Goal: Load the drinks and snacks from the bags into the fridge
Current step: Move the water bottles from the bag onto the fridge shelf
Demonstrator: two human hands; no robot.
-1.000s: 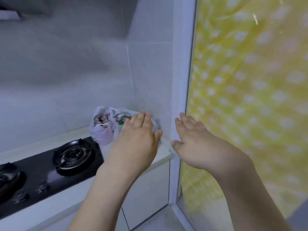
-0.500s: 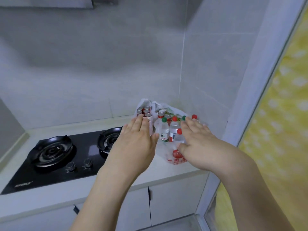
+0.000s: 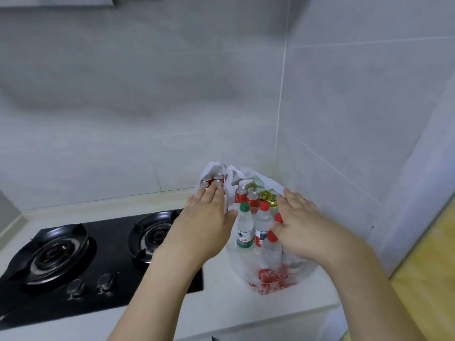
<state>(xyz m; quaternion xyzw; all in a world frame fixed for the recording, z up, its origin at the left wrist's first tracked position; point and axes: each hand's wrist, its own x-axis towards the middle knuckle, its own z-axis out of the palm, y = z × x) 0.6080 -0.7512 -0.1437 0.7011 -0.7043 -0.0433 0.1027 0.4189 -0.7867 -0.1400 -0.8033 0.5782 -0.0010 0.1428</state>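
I see both my bare forearms stretched out toward the far side. My left hand [image 3: 206, 217] lies flat, palm down, fingers straight and together. My right hand [image 3: 299, 225] mirrors it just to the right, fingers extended, holding nothing.

Both hands have closed in on the bags: the left hand [image 3: 205, 219] now reaches the cans [image 3: 213, 182] at twelve o'clock, and the right hand [image 3: 299, 223] has slid over the bottles [image 3: 262, 225], fingers flat, toward eleven o'clock.
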